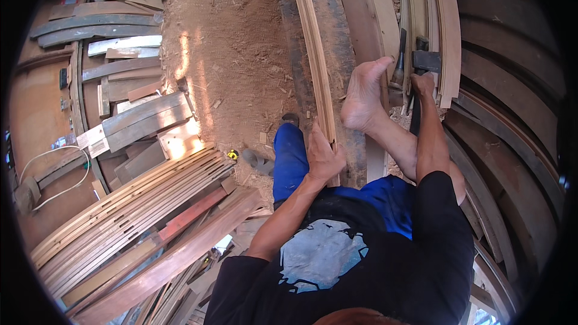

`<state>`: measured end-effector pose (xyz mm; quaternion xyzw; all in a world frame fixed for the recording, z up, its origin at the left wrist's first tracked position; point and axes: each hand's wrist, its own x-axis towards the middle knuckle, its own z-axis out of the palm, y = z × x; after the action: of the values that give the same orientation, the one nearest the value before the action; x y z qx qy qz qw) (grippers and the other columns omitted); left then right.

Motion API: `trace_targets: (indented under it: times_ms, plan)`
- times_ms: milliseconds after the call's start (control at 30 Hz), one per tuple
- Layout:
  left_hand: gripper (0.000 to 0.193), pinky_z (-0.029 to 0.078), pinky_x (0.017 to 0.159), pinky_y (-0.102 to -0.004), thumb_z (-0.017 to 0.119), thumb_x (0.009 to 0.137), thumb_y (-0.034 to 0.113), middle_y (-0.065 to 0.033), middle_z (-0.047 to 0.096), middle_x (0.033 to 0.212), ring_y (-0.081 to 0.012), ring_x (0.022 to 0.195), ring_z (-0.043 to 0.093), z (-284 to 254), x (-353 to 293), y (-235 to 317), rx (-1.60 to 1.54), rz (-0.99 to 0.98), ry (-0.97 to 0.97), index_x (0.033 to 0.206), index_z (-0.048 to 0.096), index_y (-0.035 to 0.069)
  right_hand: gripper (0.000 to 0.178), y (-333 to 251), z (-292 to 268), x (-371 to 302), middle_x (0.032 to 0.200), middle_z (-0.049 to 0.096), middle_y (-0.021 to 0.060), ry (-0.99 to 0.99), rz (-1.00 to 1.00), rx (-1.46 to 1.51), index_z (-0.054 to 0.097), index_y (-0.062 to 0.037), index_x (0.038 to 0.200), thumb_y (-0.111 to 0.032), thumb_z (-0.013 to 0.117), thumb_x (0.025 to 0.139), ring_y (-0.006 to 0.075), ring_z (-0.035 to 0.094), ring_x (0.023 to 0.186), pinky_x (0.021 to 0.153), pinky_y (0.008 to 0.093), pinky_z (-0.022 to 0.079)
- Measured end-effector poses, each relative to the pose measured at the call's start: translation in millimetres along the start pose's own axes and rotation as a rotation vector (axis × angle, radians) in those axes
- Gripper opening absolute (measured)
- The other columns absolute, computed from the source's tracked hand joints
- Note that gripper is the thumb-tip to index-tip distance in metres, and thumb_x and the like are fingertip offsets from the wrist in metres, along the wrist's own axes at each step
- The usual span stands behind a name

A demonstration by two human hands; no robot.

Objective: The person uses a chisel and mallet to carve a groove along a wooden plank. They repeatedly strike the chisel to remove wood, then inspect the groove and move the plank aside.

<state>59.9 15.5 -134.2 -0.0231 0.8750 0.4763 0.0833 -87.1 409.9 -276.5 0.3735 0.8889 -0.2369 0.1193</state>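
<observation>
My left hand [326, 155] is wrapped round the near end of a long, narrow wooden strip [314, 42], which runs away from me along a dark plank. A lengthwise groove or line shows along the strip. Off to the right, my right hand [424, 84] closes on a hammer [427, 60] with a dark, blocky head, just below that head. Its handle is partly hidden by my hand and forearm. Beside it, next to my bare foot [363, 93], lies a chisel-like tool [398, 72] with a dark shaft.
Sawdust and chips cover the floor [235, 54]. Stacked strips [132, 204] lie at the lower left, with scrap boards [132, 120] beyond. A yellow tape measure [232, 154] sits by the stack's end. Long boards [448, 30] and dark planks [512, 72] line the right.
</observation>
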Motion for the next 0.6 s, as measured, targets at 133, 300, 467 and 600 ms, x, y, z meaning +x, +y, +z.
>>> trace_targets:
  times_ms: [133,300,467,600]
  plan:
    - [0.088,0.039,0.109,-0.0527,0.064,0.079,0.008,-0.0393,0.047,0.134,-0.0527,0.125,0.049,0.3,-2.5,0.8,0.038,0.042,0.03,0.152,0.018,-0.012,0.055,-6.5,-54.6,-10.6,0.102,0.069,0.0335,0.103,-0.141,-0.075,0.066,0.0112,0.104,-0.033,0.068,0.07,0.048,0.067,0.103,0.092,0.0477,0.051]
    - [0.088,0.04,0.107,-0.0537,0.064,0.081,0.01,-0.0396,0.049,0.132,-0.054,0.121,0.051,2.7,0.2,-2.2,0.036,0.001,0.001,0.152,0.016,-0.011,0.046,-34.6,-149.0,-58.3,0.093,0.071,0.0244,0.185,-0.433,0.079,0.068,0.0051,0.102,-0.031,0.071,0.074,0.0386,0.069,0.09,0.084,0.0438,0.052]
    - [0.088,0.042,0.107,-0.0499,0.066,0.089,0.023,-0.0365,0.05,0.136,-0.0466,0.125,0.053,2.3,4.5,-11.6,-0.065,0.008,-0.05,0.153,0.015,-0.009,0.027,-92.2,-227.1,-196.9,0.085,0.07,0.0092,-0.152,-0.47,0.513,0.068,0.0016,0.1,-0.013,0.074,0.079,0.0154,0.066,0.08,0.074,0.0309,0.052]
    - [0.087,0.042,0.107,-0.0435,0.067,0.095,0.038,-0.0288,0.05,0.141,-0.0351,0.128,0.053,-31.9,16.9,10.6,-0.552,0.038,-0.144,0.153,0.02,-0.007,0.025,-85.0,-224.0,-303.3,0.086,0.071,0.006,-0.39,-0.624,0.831,0.07,0.0004,0.1,-0.01,0.079,0.079,0.0131,0.065,0.074,0.07,0.0292,0.052]
